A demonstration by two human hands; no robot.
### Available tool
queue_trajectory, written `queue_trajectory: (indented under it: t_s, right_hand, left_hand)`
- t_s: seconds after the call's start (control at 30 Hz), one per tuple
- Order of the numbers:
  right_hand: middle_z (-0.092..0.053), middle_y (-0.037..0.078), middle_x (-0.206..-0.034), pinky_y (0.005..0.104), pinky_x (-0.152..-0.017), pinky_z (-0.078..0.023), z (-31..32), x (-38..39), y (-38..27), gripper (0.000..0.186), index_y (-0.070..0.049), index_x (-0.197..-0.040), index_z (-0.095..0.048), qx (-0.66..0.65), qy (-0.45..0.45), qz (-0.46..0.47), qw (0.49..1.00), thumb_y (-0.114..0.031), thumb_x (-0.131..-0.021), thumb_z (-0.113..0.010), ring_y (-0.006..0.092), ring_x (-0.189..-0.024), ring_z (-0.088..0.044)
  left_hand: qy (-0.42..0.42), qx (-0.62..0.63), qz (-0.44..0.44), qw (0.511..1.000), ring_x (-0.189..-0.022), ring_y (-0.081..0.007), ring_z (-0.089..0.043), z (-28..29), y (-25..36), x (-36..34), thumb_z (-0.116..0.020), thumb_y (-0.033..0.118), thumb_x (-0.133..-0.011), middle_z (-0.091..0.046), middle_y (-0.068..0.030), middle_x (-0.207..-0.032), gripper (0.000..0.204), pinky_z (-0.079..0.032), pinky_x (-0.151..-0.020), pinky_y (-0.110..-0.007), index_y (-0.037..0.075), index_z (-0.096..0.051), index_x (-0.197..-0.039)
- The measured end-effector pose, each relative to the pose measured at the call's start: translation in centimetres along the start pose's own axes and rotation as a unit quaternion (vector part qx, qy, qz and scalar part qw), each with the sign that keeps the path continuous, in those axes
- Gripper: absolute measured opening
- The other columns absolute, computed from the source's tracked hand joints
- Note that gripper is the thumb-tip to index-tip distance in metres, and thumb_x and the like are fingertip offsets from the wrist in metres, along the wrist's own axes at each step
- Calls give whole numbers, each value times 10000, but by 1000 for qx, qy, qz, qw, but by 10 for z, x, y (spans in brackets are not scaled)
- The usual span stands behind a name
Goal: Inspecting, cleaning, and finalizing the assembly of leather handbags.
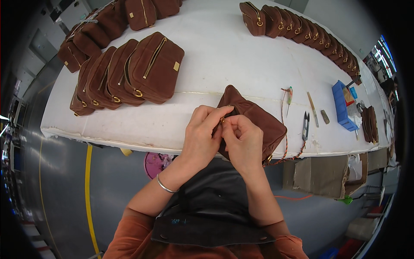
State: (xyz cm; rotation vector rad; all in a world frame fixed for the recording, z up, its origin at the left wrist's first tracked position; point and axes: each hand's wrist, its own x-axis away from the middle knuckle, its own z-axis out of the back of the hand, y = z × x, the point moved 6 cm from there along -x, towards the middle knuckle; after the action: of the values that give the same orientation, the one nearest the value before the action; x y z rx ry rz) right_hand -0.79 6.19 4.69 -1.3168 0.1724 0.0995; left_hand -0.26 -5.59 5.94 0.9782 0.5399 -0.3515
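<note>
Brown zip pouch [265, 125], one, leather-like. Position: at the near edge of the surface [215, 56], tilted, directly under and beyond both hands, its larger part reaching out to the right of the right hand.

Left hand [201, 136]: thumb and fingers together, clamped on the pouch at its left end. Silver bangle [165, 184] on the wrist.

Right hand [245, 136]: thumb and forefinger pinched on a small gold-toned fitting [223, 121] at the same end, fingertips close against those of the left hand. Exact shape of the fitting: covered by the fingers, cannot be told.

Right of the pouch, on the surface: green-handled tool [290, 92] with thin shaft; slender stick-like tool [312, 110]; dark thread snips [305, 125]; short grey-brown block [324, 116]; blue bin [340, 105] of mixed small items. Orange-and-black braided cord [286, 149], running near the pouch's right corner.

Finished-looking stock, same brown: a leaning row of pouches [157, 69] left of the hands, gold-toned zips and rings; a further group [97, 34] behind it; a long curved row [310, 34] at far right.

Below the surface: pink basin [151, 166], left; cardboard box [317, 176], right.
</note>
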Motion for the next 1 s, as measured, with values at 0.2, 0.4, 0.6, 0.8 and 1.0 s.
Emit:
queue_trajectory:
  t_s: [0.2,0.4,0.6,0.8,1.0]
  right_hand:
    - [-677,136,-726,304,-567,-513,1,0,2,37,34,-859,-612,54,20,23,998,3,-840,-619,191,-609,-671]
    - [-679,107,-716,274,-506,-491,6,-2,5,82,47,-892,-634,-47,2,-36,998,-33,-880,-619,144,-546,-629]
    - [-653,73,-700,218,-430,-420,7,-3,8,118,53,-922,-649,-120,-47,-100,987,-51,-920,-591,70,-486,-538]
    - [-661,89,-680,242,-429,-449,6,-4,9,151,63,-881,-657,-120,-55,-132,982,-67,-909,-586,92,-483,-563]
    - [-639,68,-665,220,-408,-411,2,-6,12,144,56,-863,-653,-140,-52,-145,978,-61,-903,-580,72,-462,-530]
  left_hand:
    - [3,7,26,1000,-766,-221,-612,3,0,-4,-662,-133,-710,-594,-89,-897,463,-503,-633,-299,97,-687,-1111]
    - [-11,22,68,997,-766,-171,-619,5,1,-5,-648,-126,-741,-619,-74,-890,427,-496,-657,-265,106,-713,-1093]
    - [6,22,40,999,-691,-176,-613,4,2,-2,-621,-170,-727,-602,-83,-888,452,-499,-575,-281,95,-713,-1081]
    - [6,15,25,1000,-716,-181,-613,2,2,0,-600,-187,-724,-605,-85,-896,473,-504,-586,-282,102,-713,-1081]
    - [20,2,0,1000,-777,-202,-618,-2,0,4,-585,-202,-710,-604,-84,-930,511,-519,-613,-295,110,-700,-1098]
